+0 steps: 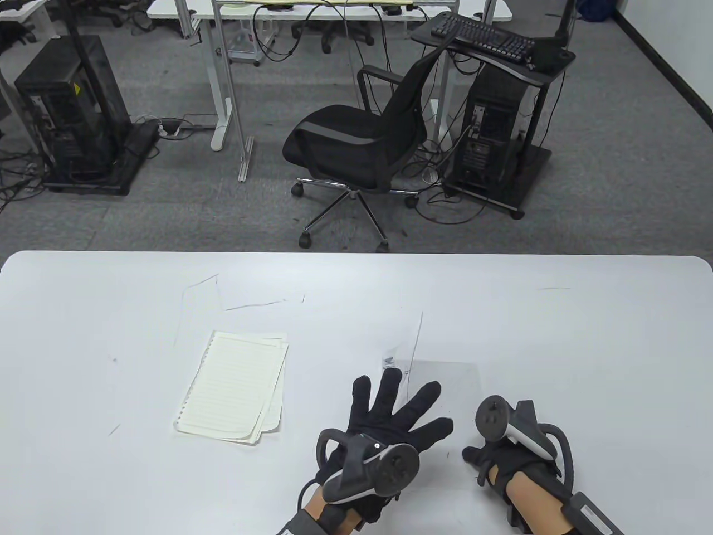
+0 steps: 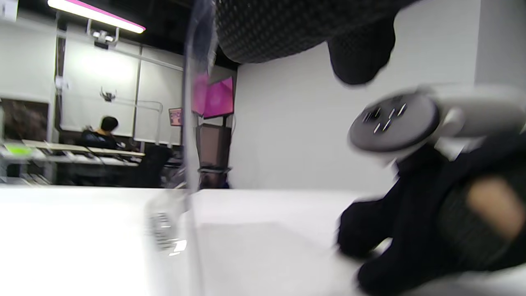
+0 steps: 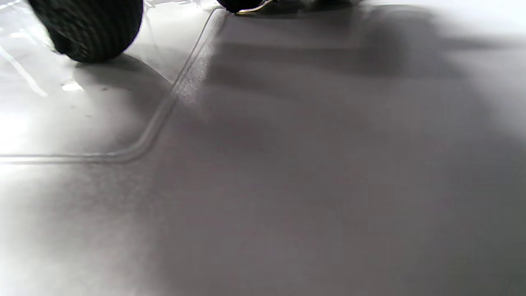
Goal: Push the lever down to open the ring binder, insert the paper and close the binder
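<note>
nothing is gripped: the left hand [image 1: 398, 415] is spread flat against the clear binder's [image 1: 445, 384] raised cover, the right hand [image 1: 501, 457] rests on it, grip unclear. the paper [image 1: 231, 387] lies uninserted to the left; lever unseen.

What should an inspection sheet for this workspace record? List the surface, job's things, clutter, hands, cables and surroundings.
Surface: white table, with faint pen marks.
Job's things: paper stacked left of the hands; clear binder under the hands, one cover raised on edge; lever not visible.
Clutter: nothing seen.
Hands: left hand has its fingers spread straight by the raised cover, contact unclear; right hand is on the binder, with its fingers mostly hidden.
Cables: none on the table; cables lie on the floor beyond.
Surroundings: chair, computer tower, keyboard, desks.
</note>
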Available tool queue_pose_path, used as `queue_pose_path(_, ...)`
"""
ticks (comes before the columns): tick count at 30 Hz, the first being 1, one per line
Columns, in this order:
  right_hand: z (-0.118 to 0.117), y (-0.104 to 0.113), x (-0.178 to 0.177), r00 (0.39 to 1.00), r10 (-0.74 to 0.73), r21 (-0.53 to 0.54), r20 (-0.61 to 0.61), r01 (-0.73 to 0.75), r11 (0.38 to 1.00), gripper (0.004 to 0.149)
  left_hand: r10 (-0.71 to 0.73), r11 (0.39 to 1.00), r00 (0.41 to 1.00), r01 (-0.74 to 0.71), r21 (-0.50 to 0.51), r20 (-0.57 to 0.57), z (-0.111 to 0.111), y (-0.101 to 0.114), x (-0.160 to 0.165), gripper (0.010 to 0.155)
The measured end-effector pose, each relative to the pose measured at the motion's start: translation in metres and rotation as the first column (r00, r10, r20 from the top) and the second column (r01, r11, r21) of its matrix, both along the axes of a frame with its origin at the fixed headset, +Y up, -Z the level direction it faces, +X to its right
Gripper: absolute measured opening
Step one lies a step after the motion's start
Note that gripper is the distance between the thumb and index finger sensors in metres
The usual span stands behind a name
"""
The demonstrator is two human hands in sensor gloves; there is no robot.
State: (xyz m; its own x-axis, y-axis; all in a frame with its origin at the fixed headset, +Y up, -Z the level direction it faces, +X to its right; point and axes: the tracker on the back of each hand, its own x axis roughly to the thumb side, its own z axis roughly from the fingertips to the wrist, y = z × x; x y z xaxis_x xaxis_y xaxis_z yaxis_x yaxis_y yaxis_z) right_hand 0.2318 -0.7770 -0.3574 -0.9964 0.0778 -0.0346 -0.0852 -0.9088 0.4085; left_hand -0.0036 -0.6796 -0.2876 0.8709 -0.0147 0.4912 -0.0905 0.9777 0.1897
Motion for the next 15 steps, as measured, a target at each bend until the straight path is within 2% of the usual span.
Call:
queue_pose_path(3, 0.0, 0.0, -0.001, 1.0, 0.009, -0.002, -0.003, -0.009, 1.0, 0.078, -0.098, 0.993, 0.993, 0.093, -0.065, -0.07, -0.003, -0.001, -0.001, 0.061)
queue_pose_path(7, 0.0, 0.0, -0.002, 1.0, 0.006, -0.002, -0.005, -0.006, 1.0, 0.078, -0.199, 0.959, 0.96, 0.149, -0.241, -0.198, -0.019, -0.007, -0.016, 0.059)
queue_pose_path(9, 0.0, 0.0, -0.002, 1.0, 0.003, -0.002, -0.006, -0.003, 1.0, 0.078, -0.246, 0.923, 0.938, 0.151, -0.354, -0.243, -0.031, -0.017, -0.028, 0.058)
queue_pose_path(13, 0.0, -0.001, -0.001, 1.0, 0.001, -0.004, -0.011, -0.001, 1.0, 0.078, -0.303, 0.857, 0.905, 0.122, -0.501, -0.298, -0.051, -0.044, -0.046, 0.056)
queue_pose_path(15, 0.0, -0.001, -0.001, 1.0, 0.0, -0.004, -0.013, 0.0, 1.0, 0.078, -0.377, 0.776, 0.879, 0.126, -0.618, -0.294, -0.062, -0.062, -0.056, 0.052)
